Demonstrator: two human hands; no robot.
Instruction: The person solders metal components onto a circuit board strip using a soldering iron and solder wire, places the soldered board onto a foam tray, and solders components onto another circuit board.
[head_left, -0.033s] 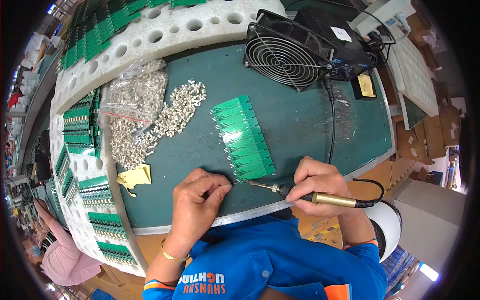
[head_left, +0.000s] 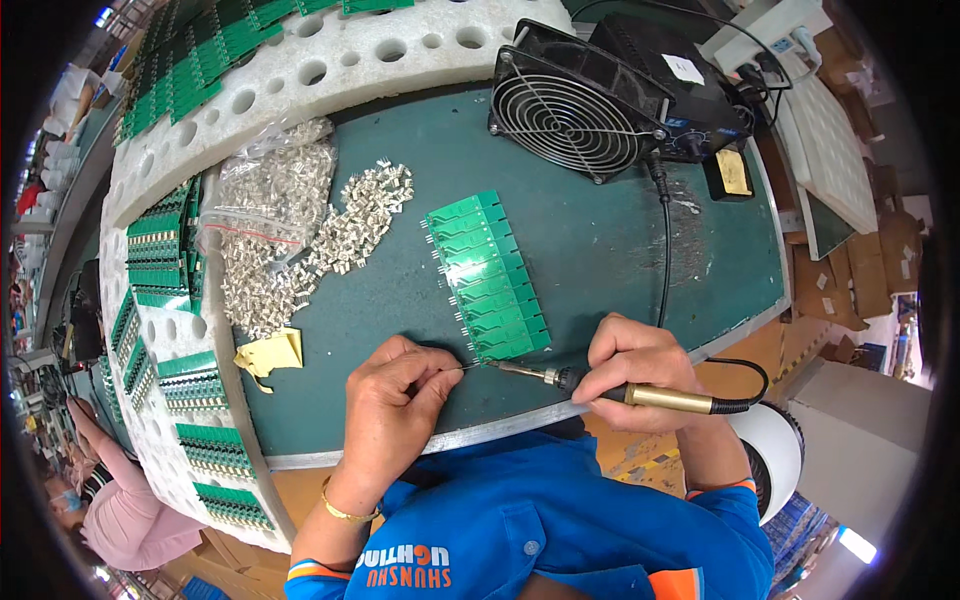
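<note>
Left hand: thumb and index pinched closed on wire, likely solder. Just beyond fingertips: board, lying flat. Right hand: fingers wrapped pen-like around iron, tip at board's near corner, contact too small to tell. Apparently soldering there; next, seemingly, steady tip, feed wire. No clear change from earlier frame.

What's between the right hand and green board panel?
The front of the soldering iron, pointing from the right hand toward the near end of the green board panel. Head view shows it; whether the tip touches is unclear.
</note>
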